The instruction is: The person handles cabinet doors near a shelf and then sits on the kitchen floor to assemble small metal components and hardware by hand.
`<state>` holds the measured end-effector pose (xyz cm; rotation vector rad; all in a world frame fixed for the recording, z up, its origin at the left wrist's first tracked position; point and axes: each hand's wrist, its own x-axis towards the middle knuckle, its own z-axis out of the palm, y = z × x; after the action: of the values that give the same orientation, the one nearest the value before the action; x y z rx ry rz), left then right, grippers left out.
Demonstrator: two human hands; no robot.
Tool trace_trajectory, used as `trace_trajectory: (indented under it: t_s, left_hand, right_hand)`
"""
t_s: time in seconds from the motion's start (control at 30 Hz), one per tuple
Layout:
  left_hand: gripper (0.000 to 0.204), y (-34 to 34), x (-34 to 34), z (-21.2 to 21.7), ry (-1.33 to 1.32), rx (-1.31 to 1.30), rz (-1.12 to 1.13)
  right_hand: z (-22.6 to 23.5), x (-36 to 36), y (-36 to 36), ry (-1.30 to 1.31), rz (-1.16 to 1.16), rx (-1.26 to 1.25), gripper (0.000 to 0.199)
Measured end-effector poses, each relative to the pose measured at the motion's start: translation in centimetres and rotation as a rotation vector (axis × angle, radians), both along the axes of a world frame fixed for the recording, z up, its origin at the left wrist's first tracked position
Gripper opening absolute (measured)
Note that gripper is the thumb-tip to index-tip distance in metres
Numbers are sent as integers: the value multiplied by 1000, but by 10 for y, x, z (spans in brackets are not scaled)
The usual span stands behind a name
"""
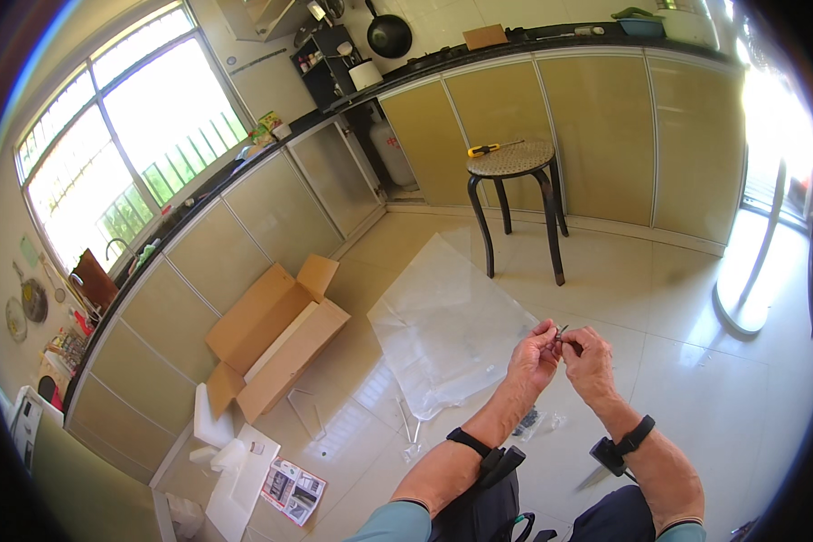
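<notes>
My left hand (537, 354) and my right hand (590, 363) meet in front of me, fingertips pinched together. Between them is a small dark metal piece (562, 332), too small to name. Under and to the left of my left hand a clear plastic sheet (443, 312) lies spread on the tiles. Below my hands, partly behind my left forearm, a small clear bag with dark little parts (531, 423) rests on the floor. Thin white rods (407, 420) lie by the near edge of the sheet.
A black stool (515, 161) ahead bears a yellow screwdriver (485, 150). To the left an open cardboard box (280, 348) has a pale panel inside. White foam (212, 417) and a printed leaflet (293, 490) lie nearer. A white oval-based stand (741, 303) is at right.
</notes>
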<state>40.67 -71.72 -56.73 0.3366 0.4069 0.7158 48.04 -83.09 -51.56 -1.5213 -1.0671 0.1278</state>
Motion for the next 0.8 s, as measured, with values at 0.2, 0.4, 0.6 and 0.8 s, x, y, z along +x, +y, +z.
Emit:
trace_trajectory:
  t_s: [0.2, 0.4, 0.6, 0.8]
  left_hand:
    - [21, -5, -2, 3, 7, -5, 1]
    - [19, 7, 6, -17, -83, 84, -55]
    - [28, 4, -4, 14, -106, 137, 0]
    - [30, -11, -5, 33, 18, 310, 37]
  right_hand:
    - [-1, -3, -2, 7, -24, 1, 6]
    - [3, 5, 16, -91, -67, 23, 8]
    - [4, 4, 1, -113, -128, 74, 9]
    - [-5, 11, 2, 65, -94, 113, 8]
